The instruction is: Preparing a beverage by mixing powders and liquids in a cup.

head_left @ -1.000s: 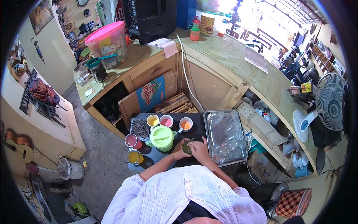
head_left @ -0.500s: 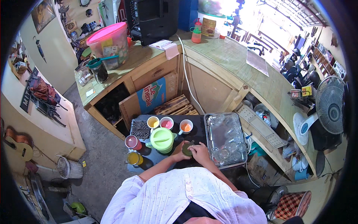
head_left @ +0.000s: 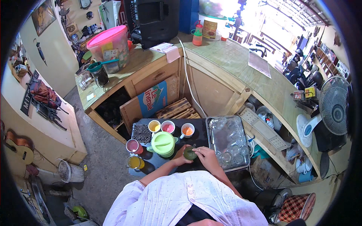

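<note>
My left hand [head_left: 180,158] is wrapped round the side of a small dark green cup [head_left: 189,153], between the pitcher and the tray. My right hand [head_left: 207,157] has its fingertips pinched together at the cup's right rim; what they hold, if anything, is too small to make out. Close by on the left stands a light green lidded pitcher [head_left: 163,143]. Behind it are white cups with yellow [head_left: 154,126], pink [head_left: 168,127] and orange [head_left: 187,130] contents. A pink-filled cup [head_left: 134,146] and a glass mug of yellow liquid [head_left: 135,162] stand at the table's left.
A metal tray [head_left: 227,168] of clear glassware lies to the right of my hands. A tray of dark round pieces [head_left: 141,133] sits at the table's far left. Wooden counters [head_left: 211,56] surround the far side, with a white cable [head_left: 194,96] hanging down and cardboard [head_left: 130,113] below.
The right hand's fingers have shifted from over the cup's top to its right rim, showing more of the inside. The left hand stays round the cup.
</note>
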Demonstrator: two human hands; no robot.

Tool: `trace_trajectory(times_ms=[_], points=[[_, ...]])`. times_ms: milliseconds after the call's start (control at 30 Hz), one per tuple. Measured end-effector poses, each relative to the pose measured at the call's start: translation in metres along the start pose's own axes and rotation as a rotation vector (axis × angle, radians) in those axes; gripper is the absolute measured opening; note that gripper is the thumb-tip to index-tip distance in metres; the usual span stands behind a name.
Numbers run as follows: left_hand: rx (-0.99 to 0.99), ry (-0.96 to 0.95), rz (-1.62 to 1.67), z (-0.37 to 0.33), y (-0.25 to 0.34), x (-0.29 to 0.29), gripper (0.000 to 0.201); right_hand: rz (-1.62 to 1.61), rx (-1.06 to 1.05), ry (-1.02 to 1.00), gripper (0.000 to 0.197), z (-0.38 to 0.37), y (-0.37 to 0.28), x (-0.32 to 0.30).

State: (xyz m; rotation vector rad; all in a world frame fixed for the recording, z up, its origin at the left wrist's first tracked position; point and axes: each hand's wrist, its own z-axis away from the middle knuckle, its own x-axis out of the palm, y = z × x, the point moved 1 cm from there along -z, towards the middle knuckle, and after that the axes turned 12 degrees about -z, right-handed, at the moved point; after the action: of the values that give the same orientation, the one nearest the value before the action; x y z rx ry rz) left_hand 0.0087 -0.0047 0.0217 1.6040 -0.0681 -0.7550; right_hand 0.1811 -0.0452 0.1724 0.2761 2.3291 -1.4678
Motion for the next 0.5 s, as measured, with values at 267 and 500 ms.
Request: trace_trajectory(times_ms=[267, 500], points=[[0.032, 0.027, -0.031, 0.0, -0.004, 0.002, 0.091, 0.155, 0.101, -0.277, 0.01, 0.012, 0.048, 0.032], [0.009, 0.03, -0.006, 0.0, -0.006, 0.003, 0.093, 0.22, 0.018, -0.08, 0.008, 0.004, 0.047, 0.03]])
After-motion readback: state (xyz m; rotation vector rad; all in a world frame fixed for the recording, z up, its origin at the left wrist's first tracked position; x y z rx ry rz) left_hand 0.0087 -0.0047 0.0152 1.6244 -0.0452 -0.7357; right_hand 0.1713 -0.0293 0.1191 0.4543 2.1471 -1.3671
